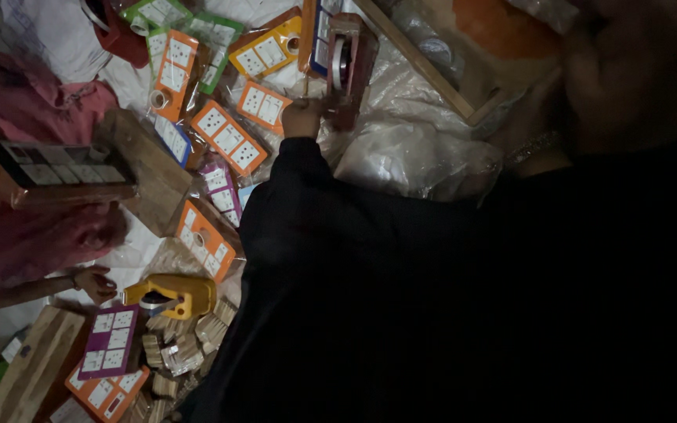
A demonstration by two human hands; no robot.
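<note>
Head camera looked down a black sleeve to one of the person's hands (302,117), which side I could not tell, curled shut on the handle of a red tape dispenser (346,66) standing on crinkled clear plastic sheeting (401,149); the other hand was out of view. Glossy orange switch-board packets (229,137) lay crowded beside it, so a careless sweep might have scattered them, or the slick plastic let the dispenser slide.

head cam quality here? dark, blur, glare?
Head view: dim overall; the black sleeve fills the lower right as near-featureless dark; top right corner is blurred; the plastic sheet shows mild glare; the orange cards stay fairly sharp.
</note>
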